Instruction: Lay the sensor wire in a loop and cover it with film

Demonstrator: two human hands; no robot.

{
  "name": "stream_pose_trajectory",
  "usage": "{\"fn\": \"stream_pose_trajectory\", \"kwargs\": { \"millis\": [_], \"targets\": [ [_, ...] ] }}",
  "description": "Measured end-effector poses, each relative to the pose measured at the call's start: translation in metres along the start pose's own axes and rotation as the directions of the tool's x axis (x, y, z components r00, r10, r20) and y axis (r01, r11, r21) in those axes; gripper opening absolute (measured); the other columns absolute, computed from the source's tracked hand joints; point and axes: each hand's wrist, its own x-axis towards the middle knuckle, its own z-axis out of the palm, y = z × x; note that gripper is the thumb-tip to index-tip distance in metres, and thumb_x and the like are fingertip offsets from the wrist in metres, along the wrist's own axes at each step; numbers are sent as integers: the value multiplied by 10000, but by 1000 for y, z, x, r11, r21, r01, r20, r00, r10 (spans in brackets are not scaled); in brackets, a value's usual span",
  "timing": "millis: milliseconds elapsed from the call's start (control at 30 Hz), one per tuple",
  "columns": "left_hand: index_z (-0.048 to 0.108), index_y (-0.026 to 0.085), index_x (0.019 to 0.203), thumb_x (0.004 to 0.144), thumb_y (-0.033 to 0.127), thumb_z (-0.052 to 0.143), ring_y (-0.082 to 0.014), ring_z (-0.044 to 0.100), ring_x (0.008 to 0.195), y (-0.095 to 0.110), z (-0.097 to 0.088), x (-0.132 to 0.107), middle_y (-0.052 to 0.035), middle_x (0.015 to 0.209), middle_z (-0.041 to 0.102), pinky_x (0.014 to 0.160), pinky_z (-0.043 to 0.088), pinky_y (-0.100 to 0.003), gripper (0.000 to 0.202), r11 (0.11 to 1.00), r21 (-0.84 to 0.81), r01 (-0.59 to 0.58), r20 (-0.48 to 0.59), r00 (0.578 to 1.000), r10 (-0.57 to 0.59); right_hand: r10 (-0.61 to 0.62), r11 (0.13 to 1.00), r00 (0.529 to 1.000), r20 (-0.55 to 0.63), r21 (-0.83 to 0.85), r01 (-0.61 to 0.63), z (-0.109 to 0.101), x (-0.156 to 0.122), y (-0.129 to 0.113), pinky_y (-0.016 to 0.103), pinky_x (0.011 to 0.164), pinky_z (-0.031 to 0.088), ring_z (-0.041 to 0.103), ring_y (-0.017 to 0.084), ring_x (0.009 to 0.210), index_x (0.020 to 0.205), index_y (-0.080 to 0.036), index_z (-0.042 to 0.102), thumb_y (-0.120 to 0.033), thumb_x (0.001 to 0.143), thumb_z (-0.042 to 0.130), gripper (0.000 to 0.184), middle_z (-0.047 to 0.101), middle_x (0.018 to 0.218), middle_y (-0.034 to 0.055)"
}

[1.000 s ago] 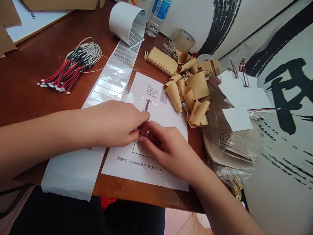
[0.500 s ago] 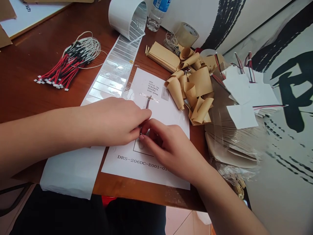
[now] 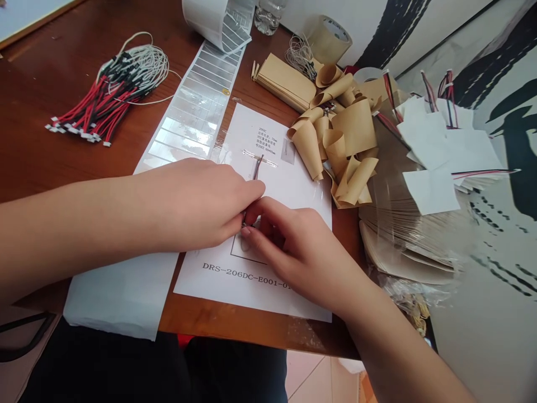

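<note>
My left hand [image 3: 197,204] and my right hand [image 3: 302,252] meet fingertip to fingertip over a white printed sheet [image 3: 272,134] on the brown table [image 3: 50,162]. Both are closed in a pinch on a thin dark wire [image 3: 255,168] that runs up from between the fingers to a clear taped strip on the sheet. What lies under the fingers is hidden. The sheet carries a drawn box and the text DRS-206DC-E001.
A strip of silver labels [image 3: 188,120] unrolls from a white roll [image 3: 213,17] at the back. A bundle of red and black wires [image 3: 100,95] lies far left. Curled brown backing papers [image 3: 335,140], a brown stack [image 3: 285,84], a tape roll [image 3: 329,39] and stacked white-patched pieces [image 3: 432,168] fill the right.
The view has shifted so the table's things sit higher and further left in the picture. My hands stay pinched together at the same spot on the sheet.
</note>
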Motion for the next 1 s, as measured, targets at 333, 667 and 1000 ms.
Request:
{"fn": "stream_pose_trajectory", "kwargs": {
  "millis": [333, 667, 1000],
  "targets": [
    [637, 261, 1028, 918, 384, 493, -245, 612, 685, 1, 0, 1, -90, 892, 729, 587, 356, -359, 219, 1000, -4, 18, 9, 1000, -18, -9, 1000, 1000, -6, -2, 9, 0, 1, 1, 275, 611, 336, 433, 124, 548, 921, -222, 538, -182, 959, 540, 55, 535, 604, -68],
    [618, 257, 981, 919, 378, 486, -234, 608, 671, 0, 0, 2, -87, 887, 731, 569, 353, -350, 190, 1000, 0, 6, 0, 1000, -6, -3, 1000, 1000, -1, -5, 3, 0, 0, 1, 274, 612, 339, 446, 127, 544, 933, -225, 552, -191, 966, 541, 49, 547, 606, -67],
    [594, 258, 916, 904, 371, 490, -222, 589, 639, -1, -2, 1, -69, 834, 715, 550, 353, -343, 154, 1000, -24, -6, -7, 1000, 6, -5, 1000, 1000, 5, 20, 5, 0, 3, 3, 268, 599, 328, 432, 115, 536, 934, -218, 559, -181, 959, 552, 45, 518, 594, -83]
  ]
}}
